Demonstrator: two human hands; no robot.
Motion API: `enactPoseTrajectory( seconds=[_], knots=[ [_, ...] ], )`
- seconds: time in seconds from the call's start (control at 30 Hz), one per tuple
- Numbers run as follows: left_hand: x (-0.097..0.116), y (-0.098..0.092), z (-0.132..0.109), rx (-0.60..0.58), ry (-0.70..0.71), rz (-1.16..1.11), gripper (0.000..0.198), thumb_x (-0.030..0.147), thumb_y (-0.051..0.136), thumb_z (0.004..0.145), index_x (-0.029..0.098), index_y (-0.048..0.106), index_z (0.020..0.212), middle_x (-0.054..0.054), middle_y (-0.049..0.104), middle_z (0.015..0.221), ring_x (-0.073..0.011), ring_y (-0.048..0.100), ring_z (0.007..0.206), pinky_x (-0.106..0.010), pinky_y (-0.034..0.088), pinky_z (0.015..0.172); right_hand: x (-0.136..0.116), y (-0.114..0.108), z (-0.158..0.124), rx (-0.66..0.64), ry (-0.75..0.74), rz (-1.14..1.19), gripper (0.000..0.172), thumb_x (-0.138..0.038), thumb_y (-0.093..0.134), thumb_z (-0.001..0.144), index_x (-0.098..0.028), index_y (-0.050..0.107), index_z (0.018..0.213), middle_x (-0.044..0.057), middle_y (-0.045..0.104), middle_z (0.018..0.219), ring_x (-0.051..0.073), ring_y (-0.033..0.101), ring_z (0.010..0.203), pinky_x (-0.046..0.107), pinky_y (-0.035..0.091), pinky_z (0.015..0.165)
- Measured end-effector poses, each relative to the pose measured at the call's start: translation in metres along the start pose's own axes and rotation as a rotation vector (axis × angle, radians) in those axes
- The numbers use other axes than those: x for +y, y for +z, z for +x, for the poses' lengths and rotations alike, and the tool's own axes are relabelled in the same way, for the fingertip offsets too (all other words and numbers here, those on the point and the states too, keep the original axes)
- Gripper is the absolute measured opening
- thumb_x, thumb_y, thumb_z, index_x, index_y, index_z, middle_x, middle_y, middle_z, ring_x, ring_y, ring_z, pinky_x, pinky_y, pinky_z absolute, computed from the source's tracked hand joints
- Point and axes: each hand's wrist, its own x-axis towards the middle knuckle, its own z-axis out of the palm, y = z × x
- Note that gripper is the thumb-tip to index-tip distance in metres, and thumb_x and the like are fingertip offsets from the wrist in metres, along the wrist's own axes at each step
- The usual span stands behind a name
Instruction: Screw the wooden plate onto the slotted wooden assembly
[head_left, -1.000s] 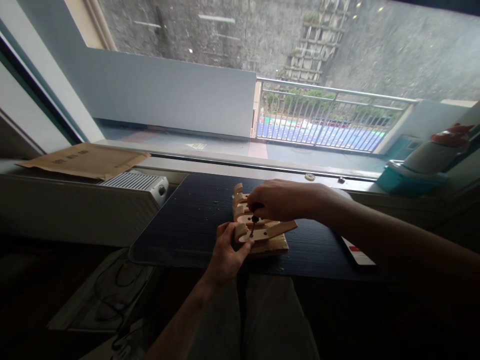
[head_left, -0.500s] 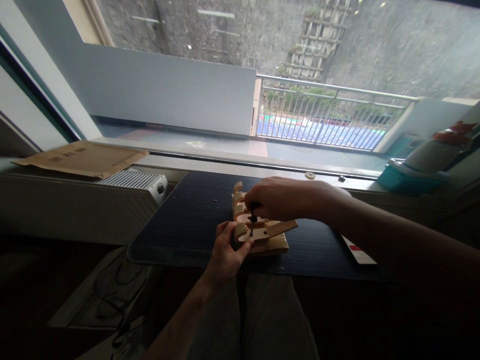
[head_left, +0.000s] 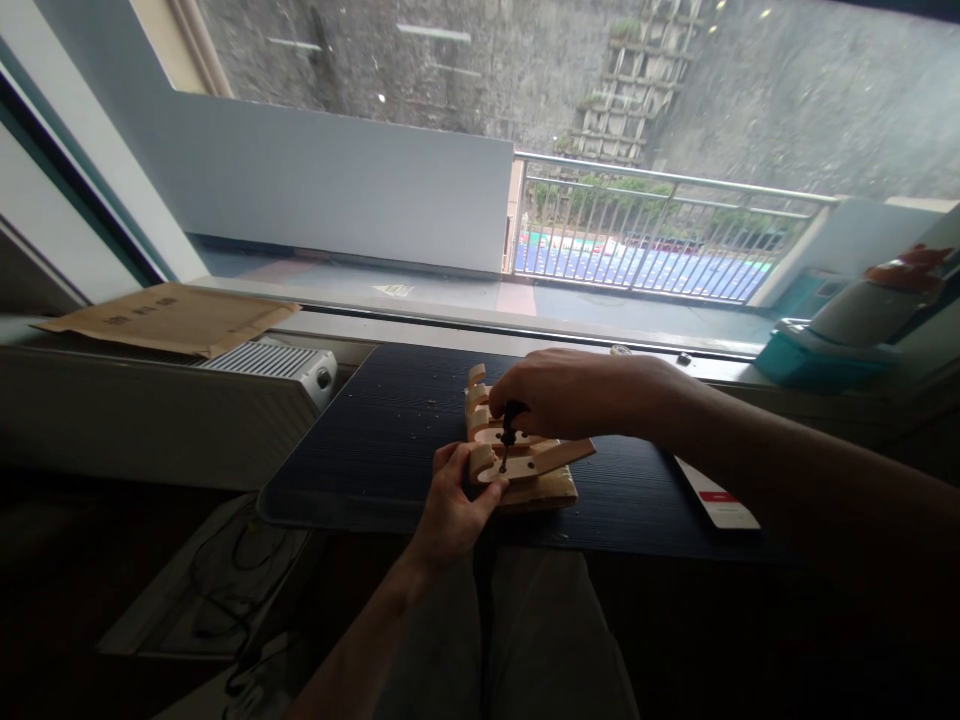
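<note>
My right hand [head_left: 551, 393] is closed around the dark handle of a screwdriver [head_left: 509, 437], held upright with its tip down on a wooden hook [head_left: 547, 460]. That pale hook has a curled end at the left, a dark hole, and a straight arm reaching right. My left hand [head_left: 454, 500] grips the hook's curled end, the thumb pressing near the screwdriver tip. Beneath lies a thick wooden board [head_left: 555, 494]. More curled hooks [head_left: 477, 398] stand in a row behind, partly hidden by my right hand. Whether a screw sits under the tip cannot be made out.
The dark table [head_left: 352, 450] carries small crumbs and, at right, a white and red card [head_left: 724, 505]. A brown envelope [head_left: 172, 318] lies on the white heater [head_left: 247, 400] at left. Beyond the window sill stands a teal box [head_left: 817, 355].
My right forearm and wrist have shifted slightly, showing more of the card. The screwdriver tip and my left hand stay in place on the hook.
</note>
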Motion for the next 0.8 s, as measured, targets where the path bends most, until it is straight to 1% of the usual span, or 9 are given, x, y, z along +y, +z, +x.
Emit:
enactPoseTrajectory(
  seconds=[0.07,0.13,0.3,0.47,0.6,0.7,0.8],
  knots=[
    [-0.001,0.0,0.0,0.0,-0.005,0.004,0.024,0.023,0.065,0.072,0.021,0.056,0.095,-0.005,0.05,0.105,-0.0201,0.051,0.103,-0.036,0.041,0.096,0.001,0.0,0.002,-0.006,-0.016,-0.019,0.019,-0.013,0.049,0.08,-0.012,0.067,0.081,0.001,0.058,0.062,0.008,0.04,0.053,0.025,0.028,0.051],
    [-0.002,0.001,0.0,0.002,-0.008,0.012,0.025,0.023,0.065,0.072,0.021,0.056,0.095,-0.005,0.05,0.104,-0.0195,0.051,0.102,-0.035,0.042,0.095,0.003,0.002,0.003,0.004,-0.021,-0.024,0.018,-0.012,0.049,0.08,-0.012,0.066,0.079,0.001,0.056,0.062,0.007,0.039,0.053,0.024,0.027,0.051],
    [-0.004,0.001,0.0,0.001,-0.002,0.01,0.025,0.023,0.066,0.072,0.02,0.056,0.095,-0.006,0.049,0.105,-0.0191,0.051,0.101,-0.035,0.042,0.094,0.008,0.007,0.005,0.009,0.041,0.032,0.018,-0.014,0.048,0.081,-0.012,0.065,0.084,0.001,0.059,0.066,0.007,0.041,0.054,0.023,0.028,0.051],
    [-0.003,0.001,0.0,0.003,-0.007,0.013,0.025,0.023,0.065,0.072,0.02,0.056,0.095,-0.006,0.049,0.105,-0.0193,0.051,0.101,-0.035,0.042,0.095,0.008,0.009,0.004,0.021,0.066,0.017,0.018,-0.017,0.047,0.083,-0.013,0.064,0.08,0.002,0.059,0.066,0.007,0.042,0.053,0.024,0.029,0.052],
    [-0.003,0.001,0.0,0.003,-0.015,0.012,0.025,0.024,0.066,0.072,0.02,0.056,0.094,-0.006,0.049,0.105,-0.0191,0.051,0.101,-0.035,0.041,0.096,0.004,0.004,0.002,0.004,0.091,-0.011,0.019,-0.02,0.05,0.082,-0.014,0.066,0.09,0.002,0.06,0.068,0.009,0.045,0.054,0.025,0.03,0.051],
    [-0.003,0.001,-0.001,-0.001,-0.01,0.008,0.026,0.023,0.065,0.072,0.02,0.056,0.095,-0.006,0.049,0.106,-0.0188,0.05,0.102,-0.035,0.041,0.096,-0.001,-0.002,-0.002,0.003,0.102,-0.001,0.022,-0.019,0.052,0.081,-0.015,0.066,0.097,0.002,0.061,0.071,0.009,0.046,0.055,0.025,0.03,0.051],
    [-0.003,0.001,0.0,0.002,-0.009,0.009,0.026,0.024,0.065,0.072,0.019,0.056,0.096,-0.006,0.049,0.106,-0.0188,0.05,0.102,-0.034,0.041,0.096,-0.003,-0.004,-0.005,0.01,0.091,-0.002,0.02,-0.017,0.049,0.082,-0.014,0.067,0.09,0.002,0.06,0.069,0.008,0.043,0.054,0.026,0.029,0.051]
  ],
)
